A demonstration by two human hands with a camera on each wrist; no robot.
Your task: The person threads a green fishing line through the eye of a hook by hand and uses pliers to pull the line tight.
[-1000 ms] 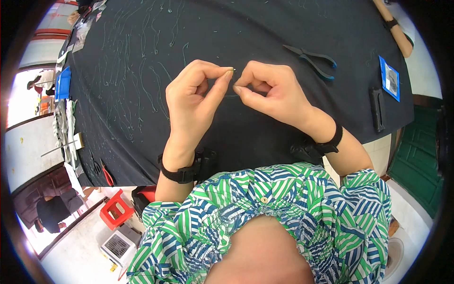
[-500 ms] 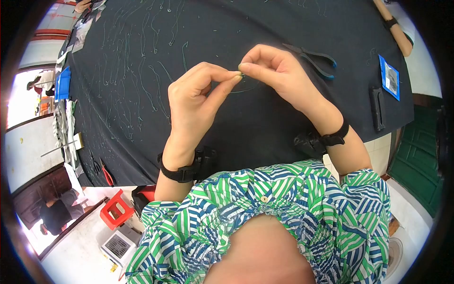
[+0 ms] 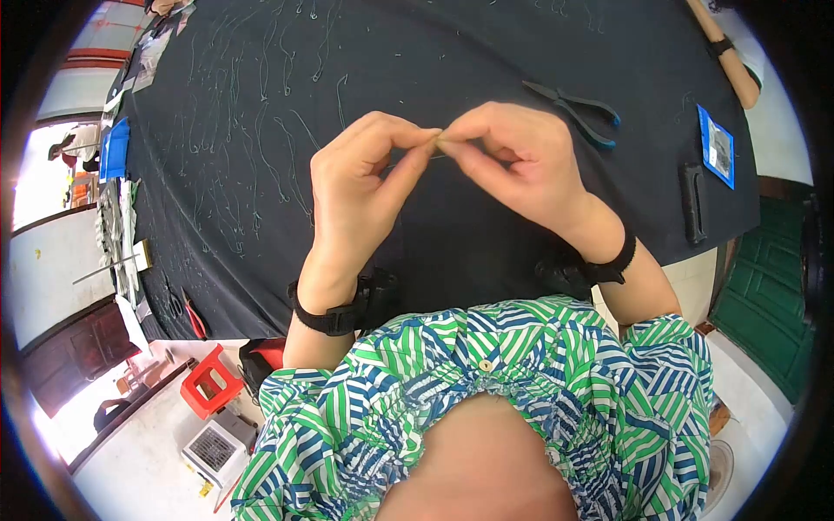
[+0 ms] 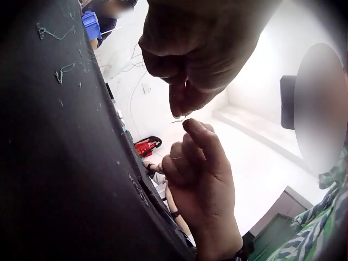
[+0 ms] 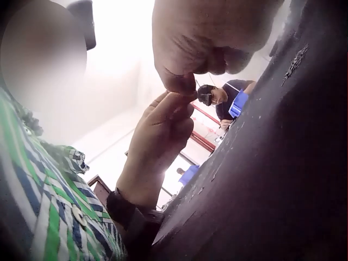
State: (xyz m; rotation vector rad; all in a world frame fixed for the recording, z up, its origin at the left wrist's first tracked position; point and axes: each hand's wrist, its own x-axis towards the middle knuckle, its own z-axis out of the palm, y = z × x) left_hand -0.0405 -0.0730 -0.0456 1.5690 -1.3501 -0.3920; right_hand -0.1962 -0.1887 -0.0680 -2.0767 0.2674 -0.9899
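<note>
Over the black cloth, my left hand (image 3: 360,178) pinches a tiny piece of work between thumb and forefinger. My right hand (image 3: 530,165) meets it tip to tip, its thumb and forefinger pinching at the same spot. A thin green cord (image 3: 443,156) shows just below the joined fingertips; most of what they hold is hidden. In the left wrist view a short end of the cord (image 4: 176,122) sticks out at the fingertips. Pliers (image 3: 573,108) with blue-tipped handles lie on the cloth beyond my right hand.
Several looped green cords (image 3: 261,148) lie spread over the cloth (image 3: 469,234) on the left. A blue-edged packet (image 3: 716,145) and a black case (image 3: 693,204) lie at the right. Red-handled scissors (image 3: 195,321) rest near the left edge. Another person's arm (image 3: 730,61) reaches in at upper right.
The hands were slightly apart a second ago; their fingertips now meet. My right hand rose, then came lower again beside the left, which shifted slightly right. The pliers stay put.
</note>
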